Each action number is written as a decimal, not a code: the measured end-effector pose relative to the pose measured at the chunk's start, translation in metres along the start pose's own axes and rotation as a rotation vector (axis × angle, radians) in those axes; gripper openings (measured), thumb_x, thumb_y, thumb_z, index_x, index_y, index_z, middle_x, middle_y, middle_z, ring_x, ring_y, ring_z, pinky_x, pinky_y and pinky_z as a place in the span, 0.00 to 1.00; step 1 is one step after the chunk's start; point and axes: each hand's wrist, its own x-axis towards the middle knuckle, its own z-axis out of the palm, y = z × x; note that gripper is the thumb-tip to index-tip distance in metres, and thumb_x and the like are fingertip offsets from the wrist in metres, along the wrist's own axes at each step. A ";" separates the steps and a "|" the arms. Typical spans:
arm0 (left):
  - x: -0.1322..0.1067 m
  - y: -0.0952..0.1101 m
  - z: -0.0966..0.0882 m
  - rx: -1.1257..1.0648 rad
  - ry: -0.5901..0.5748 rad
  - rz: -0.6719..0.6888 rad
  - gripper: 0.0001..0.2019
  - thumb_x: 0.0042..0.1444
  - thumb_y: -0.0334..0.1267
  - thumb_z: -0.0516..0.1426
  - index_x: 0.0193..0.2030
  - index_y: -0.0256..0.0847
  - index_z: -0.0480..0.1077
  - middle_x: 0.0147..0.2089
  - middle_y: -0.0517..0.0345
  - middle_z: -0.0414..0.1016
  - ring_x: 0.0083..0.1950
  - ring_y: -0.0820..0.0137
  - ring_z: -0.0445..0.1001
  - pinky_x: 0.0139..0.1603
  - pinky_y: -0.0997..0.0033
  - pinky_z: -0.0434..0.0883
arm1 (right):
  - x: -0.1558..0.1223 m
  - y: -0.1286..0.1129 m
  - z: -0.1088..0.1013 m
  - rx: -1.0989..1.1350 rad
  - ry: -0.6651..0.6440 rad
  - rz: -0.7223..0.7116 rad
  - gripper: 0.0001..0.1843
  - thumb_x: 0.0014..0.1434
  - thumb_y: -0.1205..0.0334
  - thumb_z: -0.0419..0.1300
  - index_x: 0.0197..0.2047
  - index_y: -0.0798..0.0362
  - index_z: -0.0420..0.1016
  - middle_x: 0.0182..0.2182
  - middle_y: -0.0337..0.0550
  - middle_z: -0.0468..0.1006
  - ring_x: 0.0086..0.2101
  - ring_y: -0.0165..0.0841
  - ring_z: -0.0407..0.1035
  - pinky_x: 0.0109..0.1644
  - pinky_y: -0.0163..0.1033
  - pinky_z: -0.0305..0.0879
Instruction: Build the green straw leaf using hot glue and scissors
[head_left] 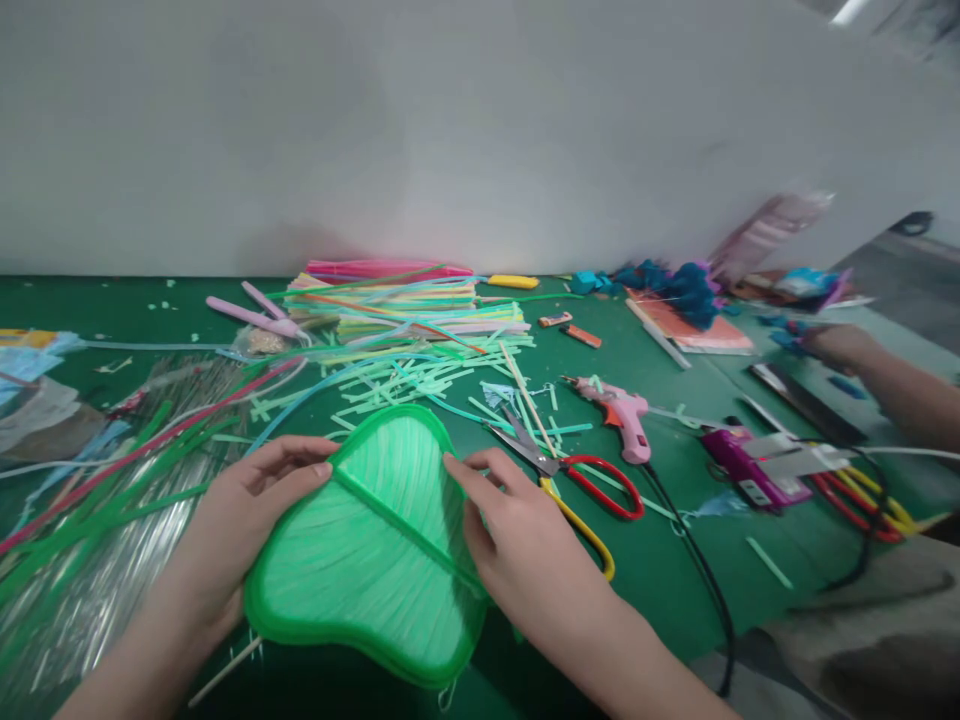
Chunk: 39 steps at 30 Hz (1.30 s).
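The underside of the green lobed piece (352,590) is out of sight, and so are the parts of both hands that lie behind it. It is held over the near edge of the bench (675,580), left of the middle; whether it touches the top cannot be told. A thin stick (227,672) pokes out below its lower left, the other end covered. Both forearms are cut off by the view. Toward the right edge, a co-worker's hand (847,350) is blurred, and what it touches among the dark blue tufts is hard to make out. The purple device (757,475) and a white strip partly cover scissors with red and yellow handles (862,510). The black cord (701,560) of the pink glue gun (626,415) runs out of sight past the near edge.

The left hand (244,510) pinches the piece's upper left rim, its thumb on top and the gap narrow. The right hand (529,540) holds the right rim, its fingers (491,480) bent and close together, the index tip against the edge; its thumb cannot be made out. Open scissors (547,463) lie just beyond that hand.
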 end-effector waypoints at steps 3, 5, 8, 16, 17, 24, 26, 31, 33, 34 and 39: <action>-0.001 -0.001 -0.002 -0.016 -0.006 -0.005 0.26 0.28 0.48 0.75 0.37 0.43 0.79 0.31 0.63 0.79 0.28 0.74 0.71 0.25 0.79 0.67 | -0.003 0.004 -0.002 0.032 0.019 0.001 0.25 0.64 0.73 0.53 0.63 0.59 0.74 0.47 0.56 0.75 0.44 0.44 0.75 0.49 0.53 0.78; -0.001 -0.001 -0.002 -0.020 -0.007 -0.006 0.25 0.29 0.48 0.75 0.37 0.43 0.80 0.31 0.63 0.79 0.28 0.74 0.70 0.25 0.79 0.67 | -0.005 0.008 -0.002 0.030 0.036 -0.015 0.25 0.65 0.71 0.54 0.63 0.57 0.74 0.46 0.55 0.74 0.45 0.44 0.74 0.50 0.54 0.78; 0.000 -0.001 -0.001 -0.019 -0.005 -0.006 0.25 0.29 0.47 0.74 0.37 0.43 0.80 0.29 0.64 0.78 0.26 0.75 0.69 0.23 0.80 0.65 | -0.010 0.015 0.000 0.023 0.042 -0.043 0.25 0.66 0.70 0.55 0.66 0.54 0.71 0.48 0.54 0.73 0.47 0.43 0.73 0.51 0.53 0.77; 0.000 0.000 0.001 -0.012 0.016 0.005 0.23 0.29 0.44 0.74 0.36 0.42 0.80 0.27 0.64 0.77 0.25 0.75 0.67 0.22 0.80 0.63 | -0.022 0.028 0.009 0.154 0.181 0.030 0.18 0.66 0.66 0.61 0.59 0.53 0.71 0.47 0.49 0.78 0.46 0.39 0.75 0.52 0.47 0.76; 0.001 -0.001 0.001 -0.012 0.019 0.006 0.23 0.29 0.44 0.73 0.36 0.43 0.80 0.27 0.64 0.76 0.25 0.75 0.67 0.22 0.80 0.62 | -0.023 0.029 0.010 0.149 0.204 0.033 0.15 0.66 0.67 0.60 0.56 0.53 0.72 0.45 0.48 0.79 0.45 0.39 0.75 0.51 0.46 0.76; 0.002 0.001 0.000 -0.010 0.048 -0.004 0.24 0.25 0.44 0.74 0.35 0.42 0.80 0.29 0.63 0.78 0.26 0.74 0.69 0.22 0.80 0.65 | -0.025 0.034 0.015 0.103 0.267 -0.069 0.08 0.68 0.68 0.57 0.46 0.53 0.78 0.41 0.48 0.79 0.43 0.37 0.75 0.49 0.43 0.76; 0.002 0.002 0.000 -0.009 0.056 -0.010 0.25 0.25 0.43 0.74 0.35 0.42 0.80 0.28 0.63 0.77 0.26 0.74 0.69 0.22 0.80 0.65 | -0.028 0.035 0.013 0.084 0.259 -0.082 0.11 0.68 0.67 0.57 0.51 0.53 0.77 0.45 0.50 0.79 0.46 0.38 0.75 0.51 0.45 0.76; 0.002 0.002 0.002 -0.004 0.059 -0.029 0.25 0.25 0.43 0.73 0.35 0.42 0.79 0.25 0.65 0.76 0.23 0.75 0.67 0.20 0.81 0.64 | -0.042 0.041 -0.006 0.070 0.127 0.064 0.21 0.64 0.62 0.61 0.61 0.51 0.71 0.53 0.51 0.77 0.52 0.41 0.74 0.55 0.49 0.74; 0.002 0.002 0.002 -0.002 0.056 -0.034 0.25 0.24 0.43 0.73 0.36 0.43 0.79 0.26 0.66 0.76 0.24 0.75 0.68 0.20 0.81 0.65 | -0.050 0.045 -0.015 0.056 0.045 0.144 0.20 0.63 0.60 0.64 0.58 0.51 0.71 0.49 0.50 0.79 0.50 0.42 0.76 0.53 0.50 0.75; 0.003 0.001 0.001 0.001 0.057 -0.036 0.25 0.24 0.43 0.73 0.35 0.43 0.79 0.27 0.66 0.77 0.24 0.75 0.69 0.21 0.80 0.65 | -0.054 0.047 -0.019 0.052 0.002 0.182 0.20 0.62 0.59 0.64 0.56 0.51 0.71 0.47 0.50 0.80 0.48 0.42 0.77 0.51 0.50 0.75; 0.005 0.001 -0.001 0.034 0.077 -0.030 0.26 0.25 0.44 0.73 0.37 0.43 0.79 0.28 0.64 0.78 0.25 0.73 0.70 0.21 0.79 0.66 | -0.068 0.048 -0.028 0.117 -0.185 0.292 0.18 0.60 0.59 0.67 0.52 0.50 0.71 0.39 0.43 0.82 0.38 0.39 0.79 0.43 0.45 0.74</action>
